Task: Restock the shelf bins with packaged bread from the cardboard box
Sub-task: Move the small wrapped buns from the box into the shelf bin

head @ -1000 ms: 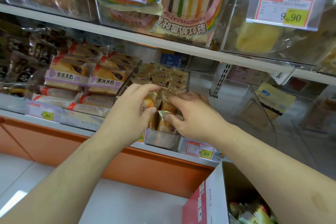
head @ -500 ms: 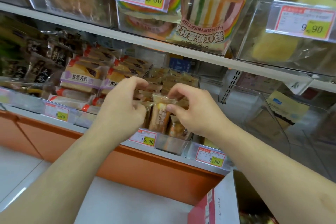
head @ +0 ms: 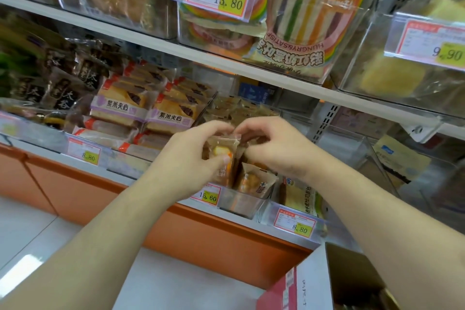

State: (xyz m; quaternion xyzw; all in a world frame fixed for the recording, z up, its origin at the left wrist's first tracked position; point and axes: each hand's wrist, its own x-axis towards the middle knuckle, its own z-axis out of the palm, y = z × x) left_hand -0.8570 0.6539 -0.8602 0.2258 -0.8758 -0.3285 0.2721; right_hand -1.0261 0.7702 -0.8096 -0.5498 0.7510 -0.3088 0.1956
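A small clear-wrapped bread packet (head: pixel 222 156) stands upright at the front of a clear shelf bin (head: pixel 241 202) on the lower shelf. My left hand (head: pixel 191 156) pinches the packet's left side between thumb and fingers. My right hand (head: pixel 274 148) pinches its top right edge, fingers curled. More packets of the same bread (head: pixel 254 180) stand in the bin below my right hand, and several fill its rear. The cardboard box (head: pixel 312 282), with a white flap, shows at the bottom right; its contents are out of view.
Purple-banded sandwich packs (head: pixel 120 108) fill the bin to the left, dark packets (head: pixel 63 93) further left. Price tags (head: pixel 208 196) line the shelf edge. A clear bin (head: pixel 352 148) to the right holds little. Rainbow bread (head: pixel 302 15) sits on the upper shelf. Orange base panel (head: pixel 201 234) below.
Both hands have lifted slightly and drawn together on one packet at the bin's front. The view has shifted right, so the shelf contents now sit further right and the box lower.
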